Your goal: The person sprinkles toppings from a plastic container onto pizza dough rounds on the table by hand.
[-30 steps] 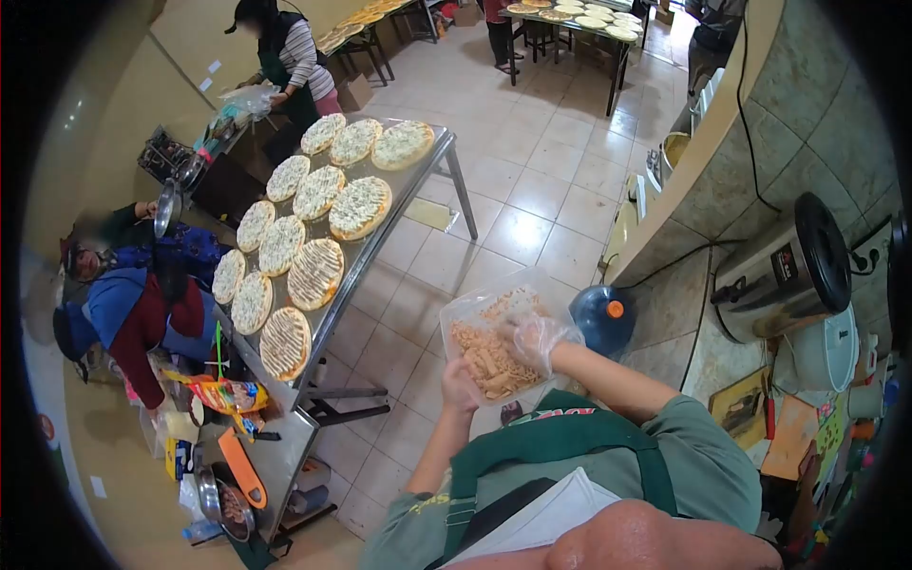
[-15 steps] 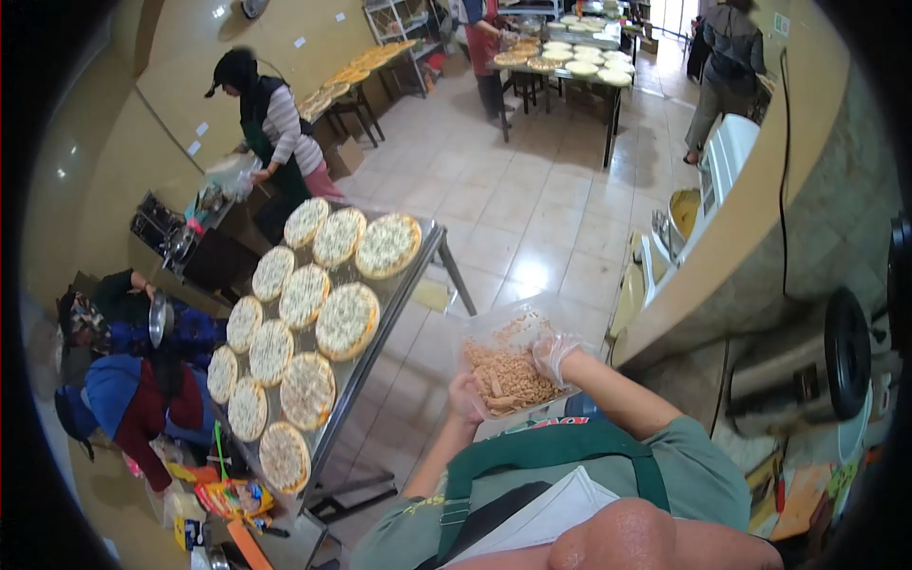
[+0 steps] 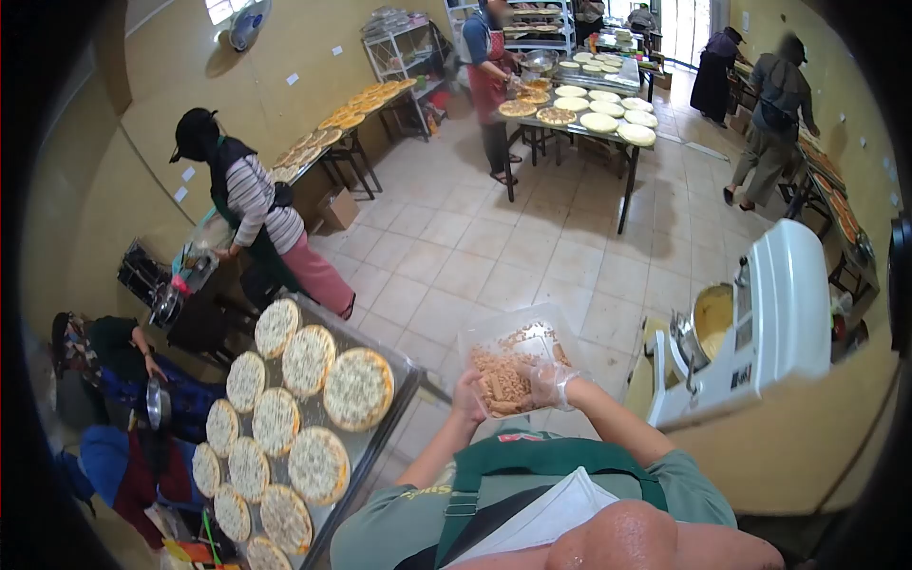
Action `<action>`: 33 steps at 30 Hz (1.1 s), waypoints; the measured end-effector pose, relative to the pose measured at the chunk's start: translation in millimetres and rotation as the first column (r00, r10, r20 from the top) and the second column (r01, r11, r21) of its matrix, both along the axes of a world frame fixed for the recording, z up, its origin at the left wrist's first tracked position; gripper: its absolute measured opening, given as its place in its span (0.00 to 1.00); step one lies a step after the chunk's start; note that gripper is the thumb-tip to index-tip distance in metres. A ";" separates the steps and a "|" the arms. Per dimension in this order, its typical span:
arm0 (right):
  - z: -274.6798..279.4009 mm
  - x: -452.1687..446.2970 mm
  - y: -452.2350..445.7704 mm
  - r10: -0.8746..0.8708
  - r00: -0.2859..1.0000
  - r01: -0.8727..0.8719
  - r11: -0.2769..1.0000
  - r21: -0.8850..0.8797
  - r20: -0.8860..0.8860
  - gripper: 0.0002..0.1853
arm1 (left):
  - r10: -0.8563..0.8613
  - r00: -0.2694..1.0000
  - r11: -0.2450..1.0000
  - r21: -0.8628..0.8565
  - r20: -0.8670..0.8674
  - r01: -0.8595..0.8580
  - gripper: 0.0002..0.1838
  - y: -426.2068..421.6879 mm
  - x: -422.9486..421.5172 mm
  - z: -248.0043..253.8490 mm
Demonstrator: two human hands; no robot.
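Left hand (image 3: 467,397) clamped on the near-left wall of a clear plastic box (image 3: 479,335), fingers wrapped round its side. Right hand (image 3: 551,387), in a thin transparent glove, is inside the box at its near-right part, among brown crumbly pieces (image 3: 499,372); whether its fingers are together or apart cannot be told. Box sits between the two hands, just in front of the green apron (image 3: 532,456), tilted toward the wearer.

Change over the last half second: glove has dropped from the right wall to lower in the box; pieces lie mostly toward the left hand, with part of the base bare beyond the glove. View has swung up and across: steel urn gone from the right, white mixer (image 3: 771,313) now fully in view. Reading: box is being carried while the right hand works in its contents; the left alone appears to bear the weight.

Edges: metal table (image 3: 404,388) with topped round breads (image 3: 317,465) lies left of the grip, its near rim apart from the left forearm. Mixer stands right, well apart from the right hand. Ahead of the box, open tiled floor (image 3: 503,249) runs to a far table (image 3: 622,169).
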State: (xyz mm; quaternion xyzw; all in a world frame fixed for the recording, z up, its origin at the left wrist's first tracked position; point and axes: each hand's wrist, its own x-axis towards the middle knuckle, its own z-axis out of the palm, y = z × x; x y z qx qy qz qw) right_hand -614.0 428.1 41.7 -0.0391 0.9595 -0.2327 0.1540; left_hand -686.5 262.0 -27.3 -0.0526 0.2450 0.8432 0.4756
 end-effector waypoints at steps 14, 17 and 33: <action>-37.7 -227.2 270.7 -0.291 0.950 0.259 0.937 -0.234 -0.115 0.14 | -0.238 0.962 0.955 -0.212 -0.132 0.207 0.32 273.5 -268.1 26.3; -27.3 -257.8 332.6 -0.422 0.899 0.376 0.882 -0.284 -0.121 0.15 | -0.124 0.970 0.972 -0.222 -0.208 0.077 0.31 333.8 -316.0 0.8; 1.2 -524.7 590.2 -0.257 0.794 0.415 -0.433 -0.800 0.551 0.17 | 0.021 1.000 0.973 -0.230 0.003 -0.019 0.35 555.6 -536.7 21.9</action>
